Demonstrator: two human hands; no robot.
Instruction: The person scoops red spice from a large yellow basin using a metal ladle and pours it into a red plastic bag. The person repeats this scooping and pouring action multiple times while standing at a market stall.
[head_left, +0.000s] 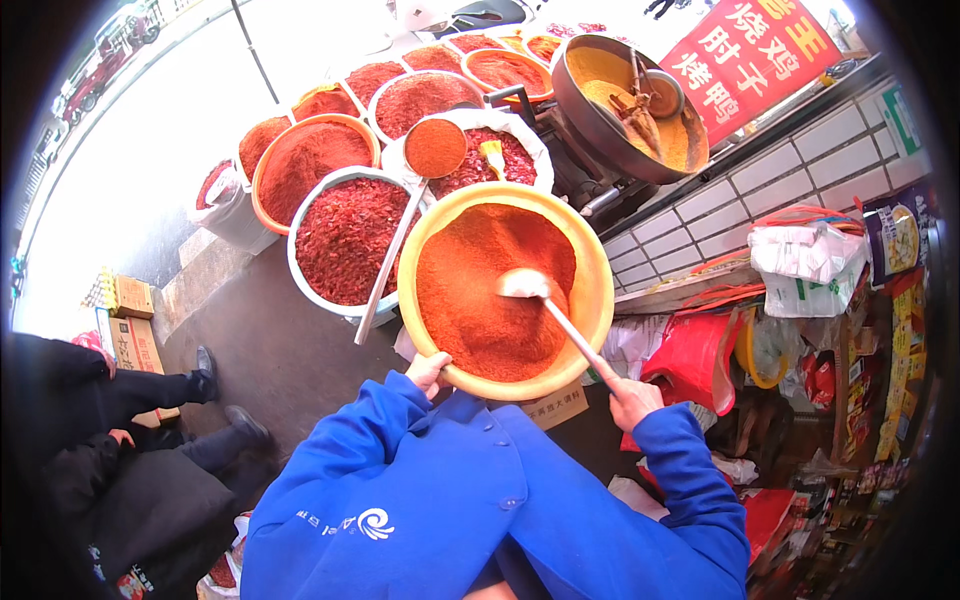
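A yellow plastic basin (595, 289) of ground red chili powder (472, 300) stands right in front of my body. My left hand (429, 373) grips the near left part of its rim, with the thumb on top. In my right hand (634, 403) is the handle of a long metal ladle (523, 283). The ladle's bowl rests at the surface of the powder, right of the middle; blur hides whether it holds any powder. Beyond the basin, a yellow-handled brush (493, 157) lies on dried chili flakes in a white-lined container (529, 154).
Left of the basin stands a white tub (300, 262) of chili flakes, crossed by another long-handled ladle (386, 266) full of powder. An orange tub (262, 199) is behind. A grinding pan (637, 169) with yellow powder sits back right. Bags (690, 360) hang right; a person (150, 480) is at left.
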